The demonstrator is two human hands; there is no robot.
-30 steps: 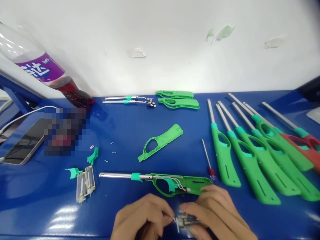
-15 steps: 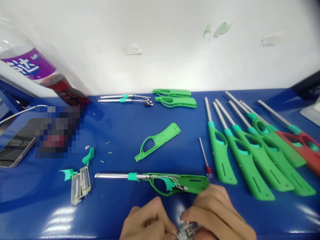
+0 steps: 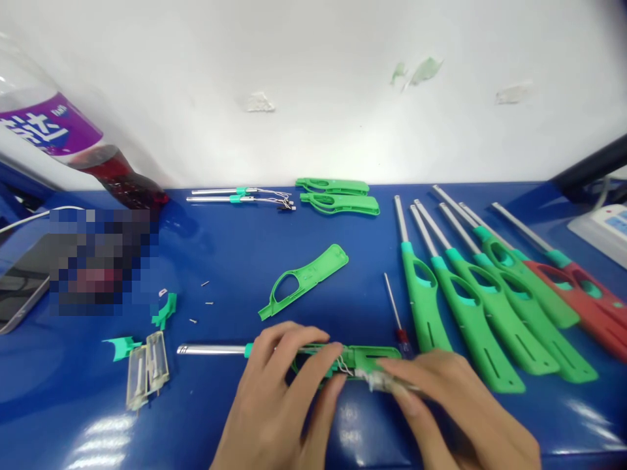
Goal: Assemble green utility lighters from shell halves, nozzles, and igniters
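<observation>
An open green lighter shell [image 3: 379, 353] lies on the blue table with a metal tube [image 3: 213, 350] pointing left and thin white wires [image 3: 345, 367] inside. My left hand [image 3: 287, 385] rests over the left part of the shell, fingers bent around its edges, thumb near the wires. My right hand [image 3: 450, 398] pinches a clear plastic piece [image 3: 377, 380] over the front edge of the shell's right half. Another green half shell [image 3: 313, 274] lies behind. To the right is a screwdriver [image 3: 393, 303] with a dark red handle, its end near my right hand.
Green lighters [image 3: 465, 300] and red ones [image 3: 595, 307] lie at right. Two tubes [image 3: 215, 199] and green shells [image 3: 343, 203] are at the back. At left are clear tanks [image 3: 138, 378], teal pieces [image 3: 122, 347], small screws [image 3: 209, 303], a phone [image 3: 24, 281] and a bottle [image 3: 73, 124].
Both hands have moved forward from the table's front edge to the open shell. My left hand has let go of the clear piece and covers part of the shell; my right hand carries the piece.
</observation>
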